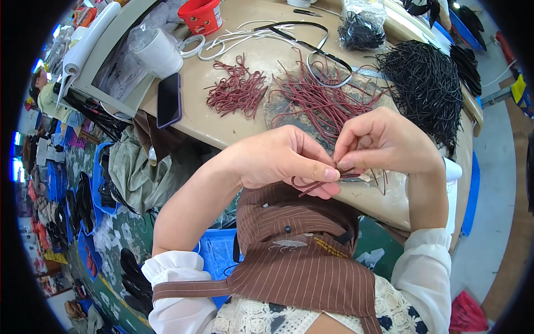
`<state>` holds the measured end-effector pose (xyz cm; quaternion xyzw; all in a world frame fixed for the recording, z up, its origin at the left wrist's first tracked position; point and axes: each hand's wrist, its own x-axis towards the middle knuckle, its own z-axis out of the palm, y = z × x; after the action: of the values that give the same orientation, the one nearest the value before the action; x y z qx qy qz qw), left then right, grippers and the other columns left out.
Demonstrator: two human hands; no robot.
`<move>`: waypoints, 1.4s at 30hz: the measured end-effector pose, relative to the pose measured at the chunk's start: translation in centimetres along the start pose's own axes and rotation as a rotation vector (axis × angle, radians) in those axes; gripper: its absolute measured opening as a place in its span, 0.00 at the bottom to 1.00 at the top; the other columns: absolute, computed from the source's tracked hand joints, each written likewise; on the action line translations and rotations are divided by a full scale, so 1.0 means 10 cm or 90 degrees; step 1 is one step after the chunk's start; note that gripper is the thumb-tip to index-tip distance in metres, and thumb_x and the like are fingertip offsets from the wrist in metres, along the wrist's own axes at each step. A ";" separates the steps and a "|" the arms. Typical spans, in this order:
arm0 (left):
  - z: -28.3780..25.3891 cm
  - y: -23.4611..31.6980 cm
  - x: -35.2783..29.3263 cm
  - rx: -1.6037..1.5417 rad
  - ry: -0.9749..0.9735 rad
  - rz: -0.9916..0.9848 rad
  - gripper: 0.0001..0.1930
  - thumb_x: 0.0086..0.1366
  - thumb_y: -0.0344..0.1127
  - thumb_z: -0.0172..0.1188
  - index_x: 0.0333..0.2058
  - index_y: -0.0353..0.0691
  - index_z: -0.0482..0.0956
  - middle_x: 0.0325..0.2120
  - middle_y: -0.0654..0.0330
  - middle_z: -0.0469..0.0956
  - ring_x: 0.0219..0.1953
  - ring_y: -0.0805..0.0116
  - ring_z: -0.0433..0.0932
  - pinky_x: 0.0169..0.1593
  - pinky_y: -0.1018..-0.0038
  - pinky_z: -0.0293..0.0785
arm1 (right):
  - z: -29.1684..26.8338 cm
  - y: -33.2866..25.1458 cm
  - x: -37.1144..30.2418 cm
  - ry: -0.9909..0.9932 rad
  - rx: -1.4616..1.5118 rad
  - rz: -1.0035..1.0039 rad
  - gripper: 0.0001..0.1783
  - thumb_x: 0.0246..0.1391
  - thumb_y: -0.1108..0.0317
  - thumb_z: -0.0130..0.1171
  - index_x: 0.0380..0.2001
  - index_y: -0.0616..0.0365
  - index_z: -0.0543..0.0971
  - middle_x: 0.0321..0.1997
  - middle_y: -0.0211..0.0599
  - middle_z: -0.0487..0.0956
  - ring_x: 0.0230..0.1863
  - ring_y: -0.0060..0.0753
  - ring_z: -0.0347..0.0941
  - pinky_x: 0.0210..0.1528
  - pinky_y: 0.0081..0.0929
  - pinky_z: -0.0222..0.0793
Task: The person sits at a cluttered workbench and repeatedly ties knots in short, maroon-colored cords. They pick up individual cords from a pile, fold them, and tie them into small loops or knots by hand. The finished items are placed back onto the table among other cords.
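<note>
Close to the table's near edge, my left hand (295,161) and my right hand (384,145) meet fingertip to fingertip. Between them is a thin dark-red cord (311,185), pinched by both thumbs and forefingers. One bend of it hangs below the left fingers, and short ends stick out under the right hand. Just beyond my hands spreads a loose pile of straight dark-red cords (322,100) on a worn, stained board. To its left lies a heap of looped or knotted red cords (236,89). The exact pinch point is partly hidden by my fingertips.
Black cords (420,83) form a big bundle at the right. A bag of black pieces (361,30), white cord coils (233,42) and a red tub (200,15) stand farther back. A phone (169,100) lies by the left table edge; a blue crate (218,250) is below.
</note>
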<state>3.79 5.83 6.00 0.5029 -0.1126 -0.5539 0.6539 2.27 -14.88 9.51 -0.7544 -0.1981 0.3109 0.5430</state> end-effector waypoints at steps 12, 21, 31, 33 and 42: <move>0.08 -0.07 0.11 -0.222 0.090 0.127 0.06 0.56 0.28 0.56 0.32 0.33 0.75 0.28 0.50 0.77 0.29 0.67 0.78 0.38 0.72 0.76 | 0.59 0.52 0.00 0.482 0.331 -0.315 0.08 0.52 0.74 0.52 0.35 0.66 0.73 0.36 0.40 0.76 0.36 0.25 0.73 0.40 0.22 0.71; 0.12 0.00 0.05 -0.232 0.055 0.085 0.03 0.55 0.25 0.56 0.28 0.31 0.76 0.27 0.47 0.77 0.26 0.65 0.78 0.36 0.72 0.77 | 0.51 0.42 -0.17 0.330 0.502 -0.248 0.07 0.54 0.72 0.51 0.33 0.66 0.72 0.36 0.44 0.76 0.38 0.30 0.74 0.42 0.26 0.72; 0.07 -0.03 0.05 -0.235 0.080 0.074 0.03 0.54 0.25 0.56 0.28 0.31 0.76 0.25 0.48 0.77 0.24 0.67 0.77 0.36 0.71 0.77 | 0.61 0.47 -0.11 0.297 0.631 -0.277 0.12 0.57 0.68 0.46 0.36 0.69 0.72 0.40 0.45 0.75 0.39 0.31 0.74 0.45 0.27 0.70; 0.06 -0.05 0.06 -0.231 0.072 0.077 0.03 0.54 0.25 0.56 0.28 0.31 0.76 0.25 0.49 0.77 0.24 0.67 0.77 0.37 0.71 0.77 | 0.65 0.51 -0.11 0.353 0.492 -0.292 0.11 0.56 0.69 0.47 0.35 0.68 0.72 0.39 0.44 0.75 0.39 0.29 0.73 0.44 0.26 0.70; 0.09 -0.01 0.05 -0.210 0.073 0.029 0.04 0.53 0.25 0.57 0.28 0.31 0.75 0.25 0.49 0.77 0.22 0.70 0.76 0.38 0.71 0.77 | 0.68 0.55 -0.15 0.373 0.484 -0.237 0.07 0.54 0.72 0.50 0.33 0.66 0.74 0.36 0.39 0.76 0.38 0.26 0.73 0.43 0.24 0.70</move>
<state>3.31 4.92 6.10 0.4168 0.0064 -0.5204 0.7453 -3.69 -12.99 3.23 -0.5109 -0.0413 0.0351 0.8579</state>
